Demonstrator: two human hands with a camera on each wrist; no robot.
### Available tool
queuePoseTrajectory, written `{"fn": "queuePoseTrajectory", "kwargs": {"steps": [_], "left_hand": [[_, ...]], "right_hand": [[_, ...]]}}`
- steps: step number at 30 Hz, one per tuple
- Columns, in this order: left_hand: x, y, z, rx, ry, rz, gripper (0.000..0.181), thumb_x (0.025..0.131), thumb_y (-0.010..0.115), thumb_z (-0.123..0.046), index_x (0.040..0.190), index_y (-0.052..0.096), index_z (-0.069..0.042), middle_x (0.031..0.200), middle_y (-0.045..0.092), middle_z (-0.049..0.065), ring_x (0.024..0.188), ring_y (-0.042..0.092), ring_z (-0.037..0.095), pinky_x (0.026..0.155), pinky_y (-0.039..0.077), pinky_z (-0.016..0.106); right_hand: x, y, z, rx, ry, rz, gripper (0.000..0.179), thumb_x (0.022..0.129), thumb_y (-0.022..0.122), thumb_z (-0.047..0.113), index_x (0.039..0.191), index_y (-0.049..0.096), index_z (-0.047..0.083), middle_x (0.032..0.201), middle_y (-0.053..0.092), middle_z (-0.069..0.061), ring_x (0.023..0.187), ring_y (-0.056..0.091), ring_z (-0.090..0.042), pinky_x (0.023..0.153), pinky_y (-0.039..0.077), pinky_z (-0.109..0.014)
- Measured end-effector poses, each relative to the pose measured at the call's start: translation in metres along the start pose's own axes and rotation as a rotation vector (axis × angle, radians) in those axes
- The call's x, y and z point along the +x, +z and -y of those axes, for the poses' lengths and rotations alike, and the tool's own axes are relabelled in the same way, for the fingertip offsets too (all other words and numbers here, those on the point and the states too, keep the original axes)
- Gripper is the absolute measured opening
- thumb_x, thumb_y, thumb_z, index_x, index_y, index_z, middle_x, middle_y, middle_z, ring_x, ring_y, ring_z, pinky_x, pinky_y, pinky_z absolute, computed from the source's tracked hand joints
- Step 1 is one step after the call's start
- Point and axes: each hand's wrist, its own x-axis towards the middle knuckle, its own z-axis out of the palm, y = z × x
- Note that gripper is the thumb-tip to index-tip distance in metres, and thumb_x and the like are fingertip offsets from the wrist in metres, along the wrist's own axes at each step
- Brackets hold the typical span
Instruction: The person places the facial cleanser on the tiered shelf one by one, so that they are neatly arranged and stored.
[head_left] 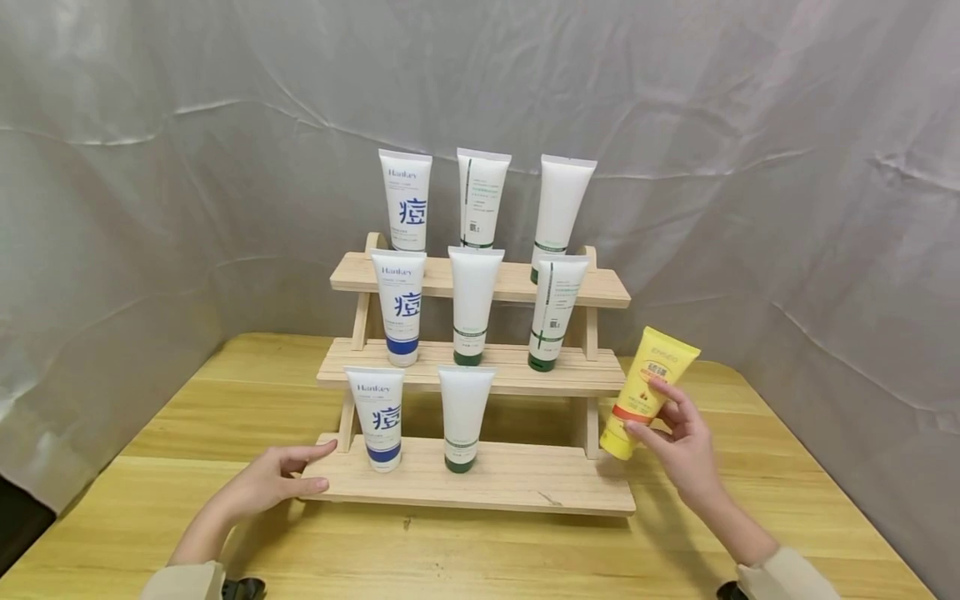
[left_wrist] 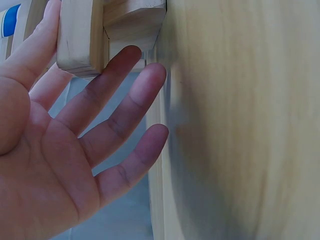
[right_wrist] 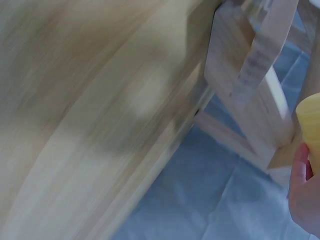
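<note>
My right hand (head_left: 686,450) holds a yellow squeeze tube (head_left: 651,379) with a red band, tilted, beside the right end of a three-tier wooden display rack (head_left: 525,485). Part of that tube shows at the right edge of the right wrist view. At the rack's lower left end, my left hand (head_left: 262,482) grips the bottom board between thumb and index finger; its other fingers extend loosely in the left wrist view. On the bottom tier stand a white tube with a blue band (head_left: 381,417) and a white tube with a green cap (head_left: 463,417), both upright.
The middle tier carries three white tubes, including a blue-banded tube (head_left: 401,304). Three more stand on the top tier, among them a plain-faced tube (head_left: 562,204). A wooden table (head_left: 465,558) supports the rack, and grey cloth (head_left: 675,100) hangs behind.
</note>
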Motion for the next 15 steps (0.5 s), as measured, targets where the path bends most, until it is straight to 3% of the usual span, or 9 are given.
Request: {"fn": "queuePoseTrajectory", "kwargs": {"steps": [6,15], "left_hand": [[-0.001,0.001,0.001,-0.001,0.000,-0.001,0.056,0.083,0.063,-0.015,0.127,0.040,0.012,0.122,0.036,0.041,0.087,0.057,0.020,0.071,0.045,0.025],[0.000,0.000,0.002,0.026,-0.010,-0.012,0.056,0.083,0.064,-0.017,0.127,0.042,0.010,0.124,0.034,0.040,0.090,0.055,0.022,0.073,0.044,0.024]], "right_hand": [[-0.002,0.017,-0.006,-0.081,-0.049,0.105,0.054,0.068,0.062,-0.024,0.117,0.045,-0.009,0.105,0.059,-0.001,0.090,0.057,-0.010,0.066,0.049,-0.022],[-0.004,0.042,-0.013,-0.119,-0.061,0.159,0.050,0.067,0.063,-0.023,0.111,0.046,-0.010,0.112,0.054,0.006,0.093,0.055,-0.007,0.067,0.049,-0.023]]}}
